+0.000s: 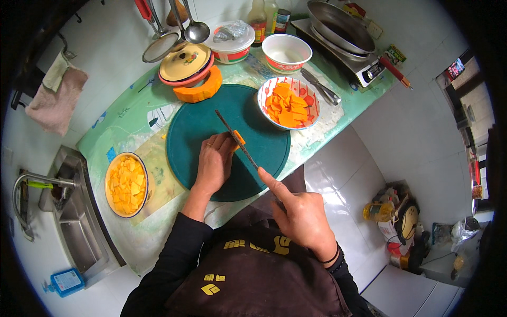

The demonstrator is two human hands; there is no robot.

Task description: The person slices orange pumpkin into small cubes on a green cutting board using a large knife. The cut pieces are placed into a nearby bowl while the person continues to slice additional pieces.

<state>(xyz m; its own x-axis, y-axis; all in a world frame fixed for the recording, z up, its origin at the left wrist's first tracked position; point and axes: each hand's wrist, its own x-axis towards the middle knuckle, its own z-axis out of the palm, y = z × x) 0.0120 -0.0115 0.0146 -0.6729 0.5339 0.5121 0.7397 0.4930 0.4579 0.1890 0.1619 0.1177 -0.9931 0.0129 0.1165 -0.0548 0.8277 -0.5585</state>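
On a round green cutting board [253,101], my left hand [216,158] grips a piece of orange pumpkin [239,137], its fingertips curled close to the blade. My right hand [301,214] holds a kitchen knife [243,146], index finger laid along the spine; the handle is hidden in the palm. The blade, seen nearly edge-on, stands at the pumpkin piece. At the board's right edge sits a red-and-white bowl [266,85] of sliced orange pumpkin [291,107]. Left of the board, an enamel bowl [147,198] holds yellow cut chunks [126,184]. A curved pumpkin wedge [200,89] lies at the board's far edge.
Behind stand a lidded enamel pot [185,61], a lidded tub [231,43], an open white tub [287,51] and bottles [257,21]. A metal peeler or tongs [323,87] lies right. A cooktop [364,67] carries a frying pan [342,27]. A sink [81,233] is left.
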